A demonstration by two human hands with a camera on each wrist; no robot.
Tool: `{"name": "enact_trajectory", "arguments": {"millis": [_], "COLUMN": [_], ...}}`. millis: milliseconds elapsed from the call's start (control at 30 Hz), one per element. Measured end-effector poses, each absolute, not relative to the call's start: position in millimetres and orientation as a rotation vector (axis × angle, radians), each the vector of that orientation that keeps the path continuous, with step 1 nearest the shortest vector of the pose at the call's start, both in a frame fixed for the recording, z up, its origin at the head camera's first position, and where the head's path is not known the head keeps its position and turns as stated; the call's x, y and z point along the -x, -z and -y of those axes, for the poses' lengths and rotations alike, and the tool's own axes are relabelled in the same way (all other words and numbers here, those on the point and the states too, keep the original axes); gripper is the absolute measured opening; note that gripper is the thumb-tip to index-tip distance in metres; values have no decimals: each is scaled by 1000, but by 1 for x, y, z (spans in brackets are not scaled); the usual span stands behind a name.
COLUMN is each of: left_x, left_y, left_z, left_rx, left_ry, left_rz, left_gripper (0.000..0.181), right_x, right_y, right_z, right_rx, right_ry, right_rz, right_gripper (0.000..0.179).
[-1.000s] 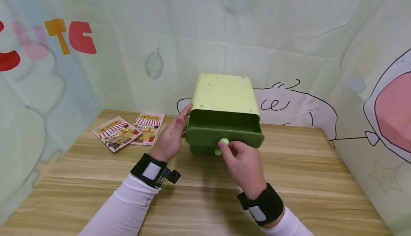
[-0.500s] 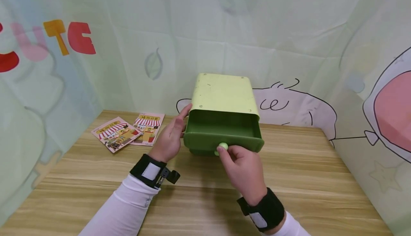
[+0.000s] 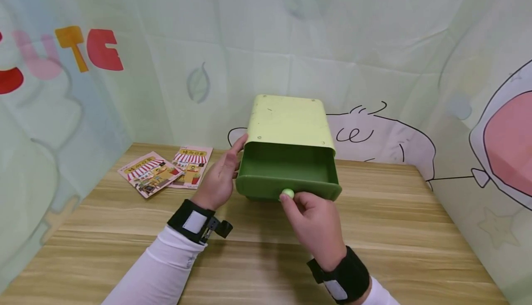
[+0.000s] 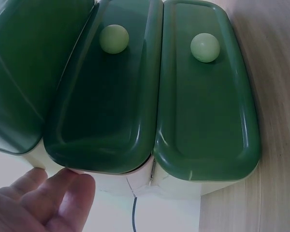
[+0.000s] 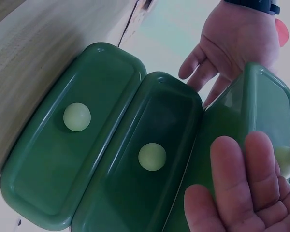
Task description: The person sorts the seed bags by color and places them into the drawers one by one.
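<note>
A small cabinet with a pale yellow-green shell (image 3: 291, 118) stands on the table, with three dark green drawers at its front. The top drawer (image 3: 259, 186) is slid well out, and its green inside shows from above. My right hand (image 3: 317, 226) pinches that drawer's round light green knob (image 3: 288, 193) between thumb and index finger. Against the cabinet's left side rests my left hand (image 3: 218, 180), fingers extended along the shell. In the left wrist view, the middle drawer (image 4: 104, 101) and bottom drawer (image 4: 208, 106) sit closed, each with its own round knob.
Two pink illustrated packets (image 3: 151, 173) overlap on the wooden table (image 3: 232, 259) to the left of the cabinet. A printed cloth backdrop (image 3: 257, 28) rises behind the table and along both sides.
My right hand has drawn the top drawer farther out toward me, so more of its inside shows. The left hand has stayed at the cabinet's side.
</note>
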State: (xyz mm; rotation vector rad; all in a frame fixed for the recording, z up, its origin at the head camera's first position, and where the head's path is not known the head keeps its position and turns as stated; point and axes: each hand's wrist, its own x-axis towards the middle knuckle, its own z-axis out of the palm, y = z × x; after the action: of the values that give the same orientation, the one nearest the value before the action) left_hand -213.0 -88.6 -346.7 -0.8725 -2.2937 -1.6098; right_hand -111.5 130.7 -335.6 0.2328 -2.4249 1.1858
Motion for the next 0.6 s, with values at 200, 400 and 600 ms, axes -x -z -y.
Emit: {"name": "enact_trajectory", "arguments": {"millis": [200, 400, 600], "left_x": [214, 214, 213], "left_y": [347, 347, 346], "left_z": [89, 89, 89], "left_rx": [887, 891, 890], "left_ry": [1599, 1590, 1605], "left_rz": [2286, 2281, 2279], "left_gripper": [47, 47, 47], "right_x": [109, 106, 102], "right_y": [336, 337, 339], "right_z": [-131, -131, -131], "right_rx": [-244, -247, -264], "right_ry": [-1184, -1178, -1180], "right_rz": [2420, 2429, 2423], "right_gripper": [37, 37, 36]}}
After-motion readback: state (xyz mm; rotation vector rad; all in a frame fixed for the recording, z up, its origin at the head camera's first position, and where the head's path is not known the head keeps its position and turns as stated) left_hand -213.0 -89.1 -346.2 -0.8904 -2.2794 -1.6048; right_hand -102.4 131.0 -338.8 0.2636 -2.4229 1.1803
